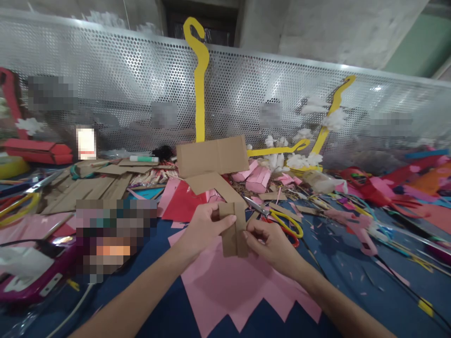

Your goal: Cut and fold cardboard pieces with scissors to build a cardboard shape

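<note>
Near the middle of the head view, a small folded piece of brown cardboard is held up over a pink paper sheet with a zigzag lower edge. My left hand pinches its upper left side, thumb across the front. At its right edge my right hand has its fingers curled, thumb and forefinger together at the cardboard. Just behind lies an angled cardboard strip, below a larger cardboard rectangle. Scissors with yellow and red handles lie beside my right hand.
A blue cloth covers the table. Cardboard strips and a purple device are on the left. On the right lies a pink glue gun with a black cord. Yellow hooked shapes stand by a perforated metal panel.
</note>
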Tool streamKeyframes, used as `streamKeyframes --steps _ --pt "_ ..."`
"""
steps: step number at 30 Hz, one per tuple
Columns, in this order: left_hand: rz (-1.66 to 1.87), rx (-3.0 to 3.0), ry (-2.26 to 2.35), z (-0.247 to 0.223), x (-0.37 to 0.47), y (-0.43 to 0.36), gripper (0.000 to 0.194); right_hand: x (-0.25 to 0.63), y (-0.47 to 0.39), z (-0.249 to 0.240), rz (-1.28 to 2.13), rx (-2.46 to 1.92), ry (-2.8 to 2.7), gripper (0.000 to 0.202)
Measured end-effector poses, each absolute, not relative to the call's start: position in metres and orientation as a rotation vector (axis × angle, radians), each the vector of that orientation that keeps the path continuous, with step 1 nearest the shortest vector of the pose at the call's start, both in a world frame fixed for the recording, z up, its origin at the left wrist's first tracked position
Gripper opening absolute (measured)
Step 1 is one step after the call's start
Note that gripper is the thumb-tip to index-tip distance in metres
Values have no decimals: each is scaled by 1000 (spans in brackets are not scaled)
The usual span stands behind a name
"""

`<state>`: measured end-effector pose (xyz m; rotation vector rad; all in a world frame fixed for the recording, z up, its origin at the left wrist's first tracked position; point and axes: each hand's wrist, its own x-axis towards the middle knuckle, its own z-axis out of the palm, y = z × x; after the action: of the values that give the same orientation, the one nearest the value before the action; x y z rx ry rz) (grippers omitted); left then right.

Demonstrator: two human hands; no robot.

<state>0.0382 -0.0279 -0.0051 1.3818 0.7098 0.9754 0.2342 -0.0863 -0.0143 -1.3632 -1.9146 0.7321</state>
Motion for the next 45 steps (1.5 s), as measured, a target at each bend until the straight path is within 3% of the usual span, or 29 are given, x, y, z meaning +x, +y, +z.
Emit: streamKeyframes --steps 7,18,24,32,37,45 --pt "1016 1521 756 -8 39 -31 23 236 -85 -17 577 -1382 -1960 21" --pt "991 1607 780 -3 39 -34 19 234 -86 -13 608 -1373 -1961 20" --pt "1242 1496 926 7 28 -21 23 238 -82 -13 610 -1395 -1993 26" --pt "1201 1196 935 8 21 -17 27 321 -63 -8 -25 -1795 -2069 24" --pt "1163 1275 831 4 24 -20 33 342 -60 -13 64 -1899 -2219 38" --pt "1146 1384 882 4 23 -18 34 334 -62 -14 56 -1995 -2170 36"
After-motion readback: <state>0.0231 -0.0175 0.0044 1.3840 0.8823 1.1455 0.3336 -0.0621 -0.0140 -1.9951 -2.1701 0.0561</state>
